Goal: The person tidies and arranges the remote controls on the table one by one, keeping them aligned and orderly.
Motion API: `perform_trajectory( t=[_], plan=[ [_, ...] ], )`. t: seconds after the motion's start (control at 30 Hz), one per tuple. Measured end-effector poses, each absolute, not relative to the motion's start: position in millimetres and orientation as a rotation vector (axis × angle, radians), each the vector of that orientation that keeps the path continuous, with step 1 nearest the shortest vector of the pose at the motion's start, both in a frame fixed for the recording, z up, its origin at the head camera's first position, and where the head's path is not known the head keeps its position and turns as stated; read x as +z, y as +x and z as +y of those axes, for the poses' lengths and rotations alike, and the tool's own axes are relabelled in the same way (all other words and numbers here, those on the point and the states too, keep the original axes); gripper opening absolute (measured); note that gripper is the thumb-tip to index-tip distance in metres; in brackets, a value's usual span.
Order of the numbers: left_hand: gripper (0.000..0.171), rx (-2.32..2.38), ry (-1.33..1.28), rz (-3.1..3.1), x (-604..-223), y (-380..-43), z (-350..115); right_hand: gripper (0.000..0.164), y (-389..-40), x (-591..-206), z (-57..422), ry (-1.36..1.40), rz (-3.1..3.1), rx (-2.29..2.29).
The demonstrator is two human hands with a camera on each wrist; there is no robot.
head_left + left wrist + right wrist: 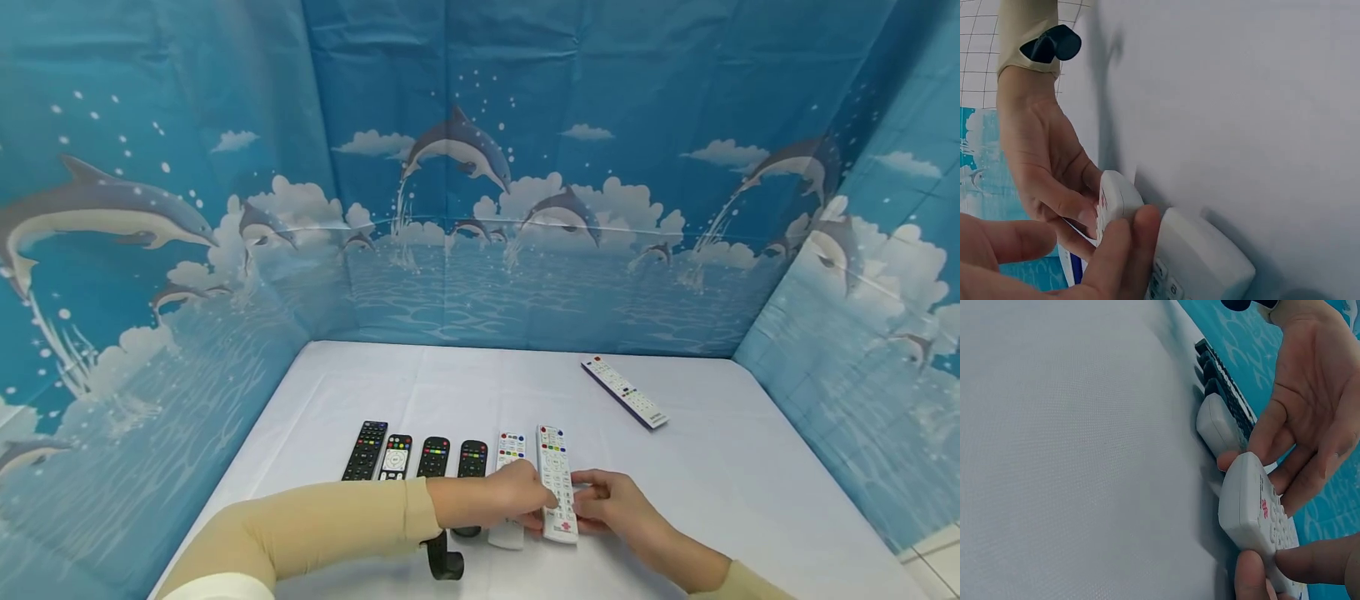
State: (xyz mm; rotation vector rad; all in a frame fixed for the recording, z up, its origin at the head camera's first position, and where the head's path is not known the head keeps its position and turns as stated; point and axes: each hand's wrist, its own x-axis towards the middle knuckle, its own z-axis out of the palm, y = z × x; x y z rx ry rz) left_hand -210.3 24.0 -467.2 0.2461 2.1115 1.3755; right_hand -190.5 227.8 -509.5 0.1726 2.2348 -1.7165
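A white remote control (pixel 557 487) with a red logo at its near end lies between both hands. My left hand (pixel 517 490) reaches from its left; in the left wrist view the fingers (pixel 1113 250) touch its side, with the thumb held apart over the keys. From the right, my right hand (pixel 617 504) holds its edge, thumb (pixel 1313 561) at the keyed side and a fingertip lower down. Close on the left is another white remote control (pixel 512 446), partly covered by the left hand.
Farther left in the row stand black remotes (pixel 473 458), (pixel 434 457) and a black-and-white remote (pixel 396 457), with a longer black remote (pixel 366 450) outermost. A white remote with dark sides (pixel 625 392) lies slanted at the back right. Dolphin-printed curtains (pixel 525 292) surround the white table (pixel 720 467).
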Motion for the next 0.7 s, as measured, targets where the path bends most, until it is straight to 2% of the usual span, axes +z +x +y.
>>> perform_trajectory(
  t=[0.17,0.43,0.7],
  plan=[
    [0.021,1.387,0.206,1.979,-461.1,-207.5,27.7,0.057,-190.4,-509.7,228.7,0.139,2.238,-1.694],
    [0.062,1.395,0.142,1.898,-448.4,-189.7,32.1,0.055,-188.3,-509.5,228.3,0.094,2.215,-1.722],
    [0.068,1.541,0.084,1.867,-449.4,-178.1,35.3,0.055,-184.8,-511.3,225.9,0.117,2.204,-1.733]
  ],
)
